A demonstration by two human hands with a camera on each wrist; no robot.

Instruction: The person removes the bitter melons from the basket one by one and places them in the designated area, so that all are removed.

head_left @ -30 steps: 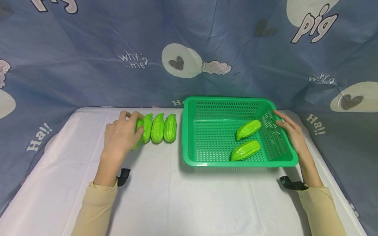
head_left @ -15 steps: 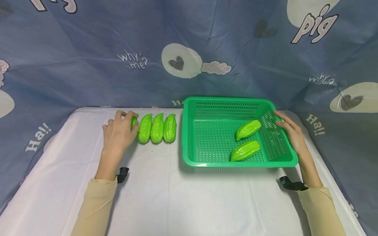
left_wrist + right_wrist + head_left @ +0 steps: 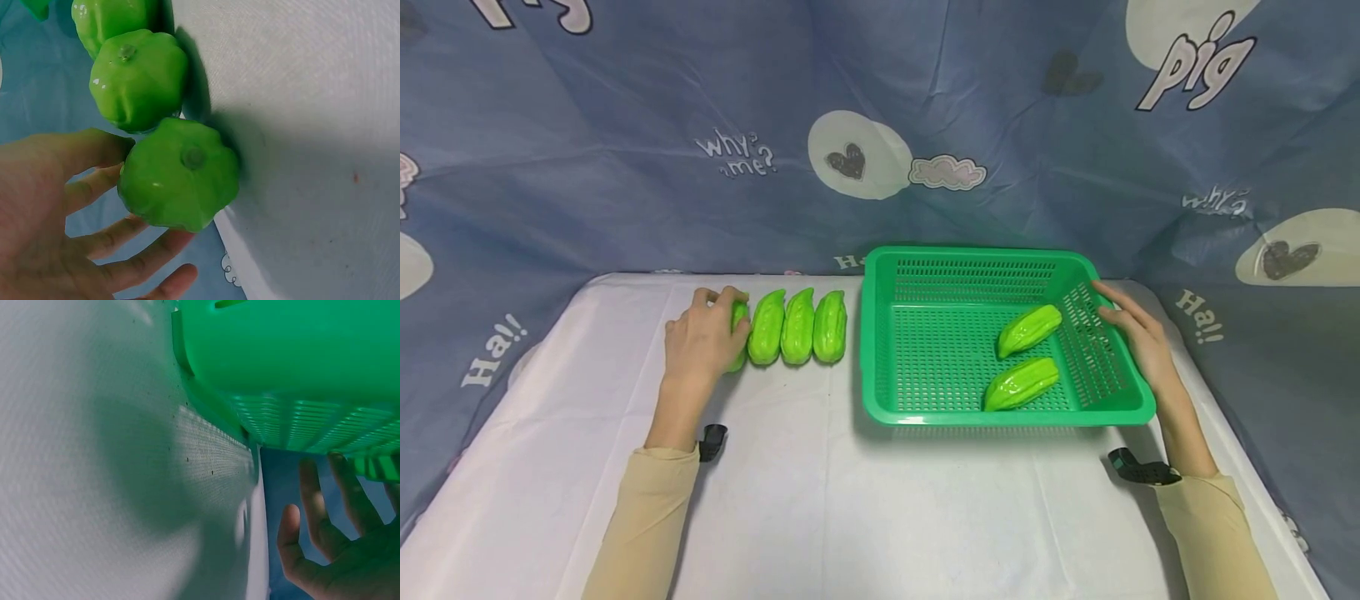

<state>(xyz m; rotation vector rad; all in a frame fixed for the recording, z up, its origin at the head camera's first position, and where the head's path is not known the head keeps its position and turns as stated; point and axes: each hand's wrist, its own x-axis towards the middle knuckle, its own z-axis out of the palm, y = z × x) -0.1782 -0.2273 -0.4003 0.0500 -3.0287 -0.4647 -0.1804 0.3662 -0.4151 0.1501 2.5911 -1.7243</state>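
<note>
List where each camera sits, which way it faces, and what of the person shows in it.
Head: on the head, facing forward and down at the green perforated plastic basket and glossy ridged green vegetables; left hand, right hand and beige sleeves show.
Left wrist: on that wrist, facing the held vegetable in the left hand; only that hand shows.
Right wrist: on that wrist, facing the basket's outer side and white tablecloth; part of the right hand shows.
Shared: head and right wrist both show the basket.

Spread with white cloth (image 3: 925, 508) across the tabletop (image 3: 775, 533) and hung behind with blue fabric (image 3: 647, 217) printed with pale ovals (image 3: 883, 158), dark hearts (image 3: 850, 167), a pink cloud (image 3: 947, 173) and lettering (image 3: 1198, 68).
</note>
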